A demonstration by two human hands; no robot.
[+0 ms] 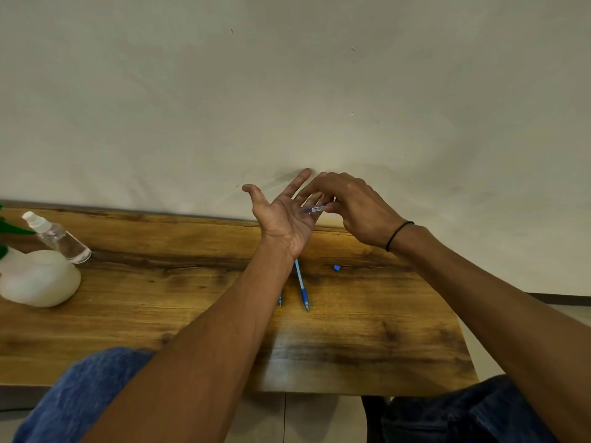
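Observation:
My left hand (281, 215) is raised above the wooden table (179, 302), palm up, with fingers spread and straight. My right hand (351, 206) pinches a small clear pen piece (315, 209) with a label and lays its tip on the left palm. Below my left wrist a blue pen (302, 287) lies on the table, its tip toward me. A second blue pen (280, 298) lies beside it, mostly hidden under my left forearm. A small blue cap (336, 267) sits on the table to the right of the pens.
At the table's left end a clear spray bottle (57, 238) leans on a white rounded container (38, 279), with green leaves at the frame edge. A pale wall (287, 91) stands right behind the table. My knees in blue jeans (83, 398) are at the near edge.

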